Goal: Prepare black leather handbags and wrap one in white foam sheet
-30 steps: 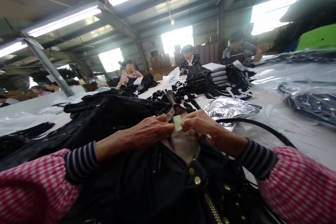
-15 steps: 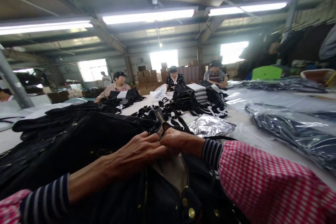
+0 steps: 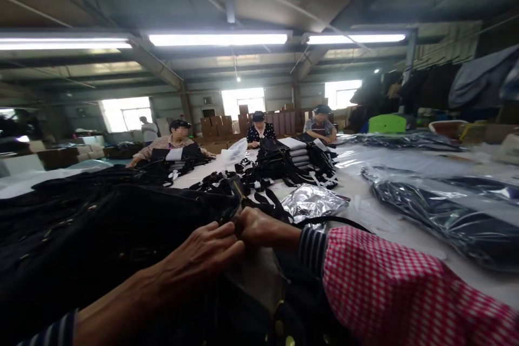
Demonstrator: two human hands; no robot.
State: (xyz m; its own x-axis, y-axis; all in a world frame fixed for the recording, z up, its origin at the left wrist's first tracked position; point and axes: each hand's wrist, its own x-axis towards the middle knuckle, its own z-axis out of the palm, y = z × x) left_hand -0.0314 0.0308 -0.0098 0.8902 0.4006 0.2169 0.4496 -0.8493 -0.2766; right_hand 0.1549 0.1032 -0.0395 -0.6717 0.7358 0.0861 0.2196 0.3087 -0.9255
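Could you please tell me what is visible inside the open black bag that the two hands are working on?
Inside the black bag, only pale lining shows below the left hand and right hand. The hands cover whatever lies between their fingertips.

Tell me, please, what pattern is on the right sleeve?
Pink-and-white check on the right sleeve, over a dark striped cuff; the head view shows it.
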